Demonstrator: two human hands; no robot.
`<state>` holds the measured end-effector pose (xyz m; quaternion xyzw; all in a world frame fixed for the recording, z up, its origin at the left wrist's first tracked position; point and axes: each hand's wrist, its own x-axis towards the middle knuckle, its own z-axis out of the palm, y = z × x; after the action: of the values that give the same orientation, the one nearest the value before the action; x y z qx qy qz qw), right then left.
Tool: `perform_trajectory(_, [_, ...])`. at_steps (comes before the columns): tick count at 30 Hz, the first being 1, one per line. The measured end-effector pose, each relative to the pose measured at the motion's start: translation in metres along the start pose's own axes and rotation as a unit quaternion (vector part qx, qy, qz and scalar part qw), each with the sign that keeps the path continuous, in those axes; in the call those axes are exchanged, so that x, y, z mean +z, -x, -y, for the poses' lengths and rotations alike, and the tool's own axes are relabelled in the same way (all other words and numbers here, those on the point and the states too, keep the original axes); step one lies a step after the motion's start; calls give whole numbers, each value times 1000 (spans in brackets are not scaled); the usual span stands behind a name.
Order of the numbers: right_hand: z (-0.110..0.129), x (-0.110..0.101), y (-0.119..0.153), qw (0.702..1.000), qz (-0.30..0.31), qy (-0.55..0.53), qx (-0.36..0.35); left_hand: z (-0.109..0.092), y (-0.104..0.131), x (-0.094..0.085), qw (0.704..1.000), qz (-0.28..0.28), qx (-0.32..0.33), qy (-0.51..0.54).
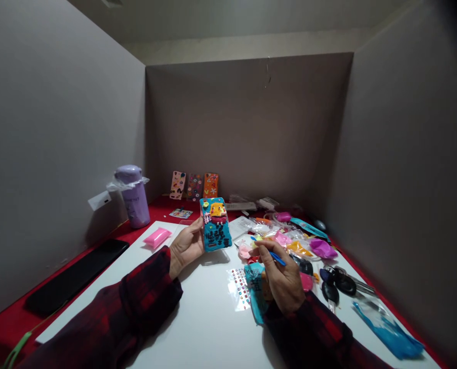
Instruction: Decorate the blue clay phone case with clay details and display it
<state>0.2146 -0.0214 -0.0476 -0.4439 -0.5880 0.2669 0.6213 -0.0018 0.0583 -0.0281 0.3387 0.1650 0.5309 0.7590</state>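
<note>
My left hand [189, 244] holds up a blue decorated case [216, 225] by its left edge, over the white board. The case carries an orange shape, a dark red shape, black markings and small beads. My right hand [284, 277] grips a thin blue tool [277, 258], its fingers closed round it, to the right of the case. Below that hand lies a teal packet [256, 300], partly covered by it. A clear sheet of small coloured gems [240, 288] is left of the packet.
A purple bottle [136, 205], pink packet [157, 238] and black phone-like slab [82, 274] are at left. Three decorated cases [195, 187] lean at the back. Coloured clay bags [299, 249], scissors [343, 282] and a blue bag [392, 333] lie at right.
</note>
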Motion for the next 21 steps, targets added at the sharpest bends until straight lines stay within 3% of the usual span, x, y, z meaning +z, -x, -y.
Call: perform_trajectory(21, [-3,-1,-1,999,15,39,-14,-2,0,5,1000,-11,-11,25])
